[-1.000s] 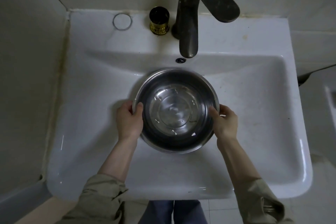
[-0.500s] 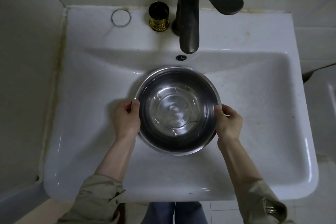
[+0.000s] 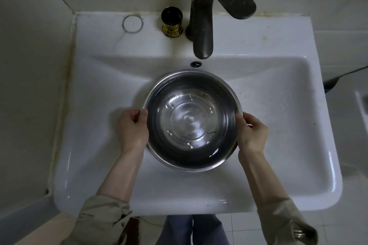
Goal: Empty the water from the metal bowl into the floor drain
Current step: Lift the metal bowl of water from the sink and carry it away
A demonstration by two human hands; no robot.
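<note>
- Head view: my left hand (image 3: 132, 128) and right hand (image 3: 253, 132) clamp the round steel water-filled bowl (image 3: 192, 120) between them, over the white ceramic basin (image 3: 288, 125).
- Thumbs have slid outward on the rim; I judge lifting comes next.

One metal bowl (image 3: 192, 120), one sink (image 3: 278, 165), one faucet (image 3: 203, 18), two hands: left (image 3: 132, 129), right (image 3: 253, 135).

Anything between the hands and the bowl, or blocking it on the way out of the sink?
Nothing between them: left hand and right hand each have a grip on the metal bowl rim. The faucet spout overhangs only the sink back edge. The floor drain is out of view, so that path cannot be judged.
</note>
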